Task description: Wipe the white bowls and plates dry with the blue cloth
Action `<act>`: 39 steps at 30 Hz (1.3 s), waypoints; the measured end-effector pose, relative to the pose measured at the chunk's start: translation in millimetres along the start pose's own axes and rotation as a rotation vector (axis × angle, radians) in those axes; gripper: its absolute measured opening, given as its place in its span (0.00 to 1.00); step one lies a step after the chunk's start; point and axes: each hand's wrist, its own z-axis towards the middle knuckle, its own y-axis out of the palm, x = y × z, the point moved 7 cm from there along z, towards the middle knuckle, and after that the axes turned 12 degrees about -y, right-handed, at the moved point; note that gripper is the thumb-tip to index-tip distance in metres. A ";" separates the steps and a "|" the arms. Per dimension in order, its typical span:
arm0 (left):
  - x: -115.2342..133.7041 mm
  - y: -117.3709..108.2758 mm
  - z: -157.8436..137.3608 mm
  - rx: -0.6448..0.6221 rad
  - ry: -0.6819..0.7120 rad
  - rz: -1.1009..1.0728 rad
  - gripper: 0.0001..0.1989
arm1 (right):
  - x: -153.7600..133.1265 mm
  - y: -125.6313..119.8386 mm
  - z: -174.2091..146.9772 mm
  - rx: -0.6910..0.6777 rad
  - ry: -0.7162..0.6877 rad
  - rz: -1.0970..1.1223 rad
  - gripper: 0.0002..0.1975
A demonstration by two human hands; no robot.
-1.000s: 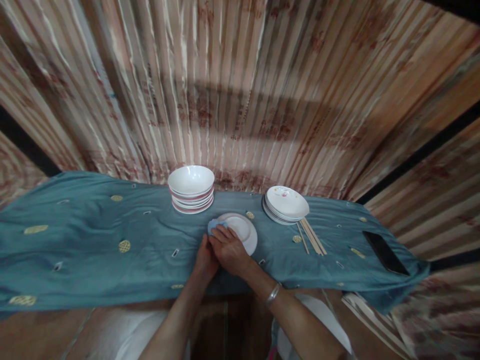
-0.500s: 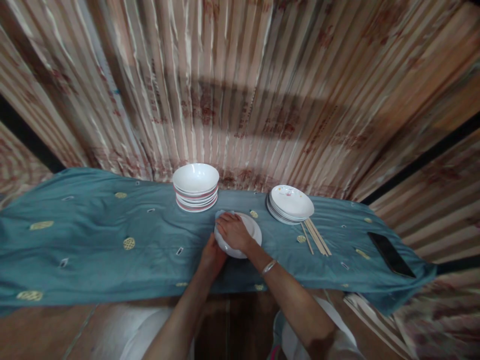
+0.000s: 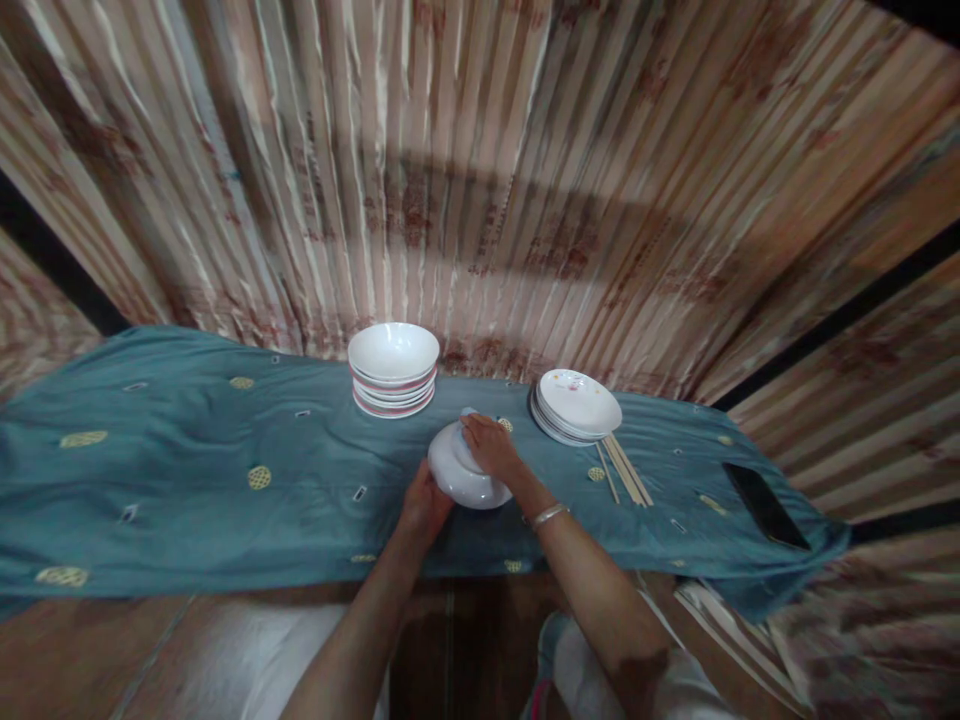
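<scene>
A white bowl (image 3: 469,487) is tilted over the table with its rounded outside and base facing me. My left hand (image 3: 426,500) grips its rim at the lower left, the fingertips hidden behind it. On the bowl's base lies my right hand (image 3: 491,446), its fingers bent over a pale blue cloth (image 3: 466,428) that shows only in part. A bracelet circles the right wrist. Behind and to the left stands a stack of white bowls (image 3: 394,358) with red bands. To the right is a stack of shallow white dishes (image 3: 579,402) with a small floral print.
Several wooden chopsticks (image 3: 627,470) lie beside the dishes. A black phone (image 3: 765,504) rests near the right end of the table. The teal patterned tablecloth (image 3: 187,480) is wrinkled. A striped curtain (image 3: 450,200) hangs behind the table.
My right hand has shifted right across the bowl with the cloth. More of the bowl's left side and base now shows. My left hand keeps its grip on the rim.
</scene>
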 end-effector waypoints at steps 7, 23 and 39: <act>0.5 -0.4 -3.7 0.105 0.009 -0.083 0.23 | 31.9 2.6 -29.7 0.066 0.104 0.035 0.22; 2.1 -0.6 -2.2 0.108 0.031 -0.009 0.18 | 11.7 15.1 -92.5 0.428 0.251 -0.002 0.23; 2.3 -1.0 5.6 0.044 0.070 0.013 0.15 | -52.0 18.5 -107.8 0.360 0.196 -0.061 0.24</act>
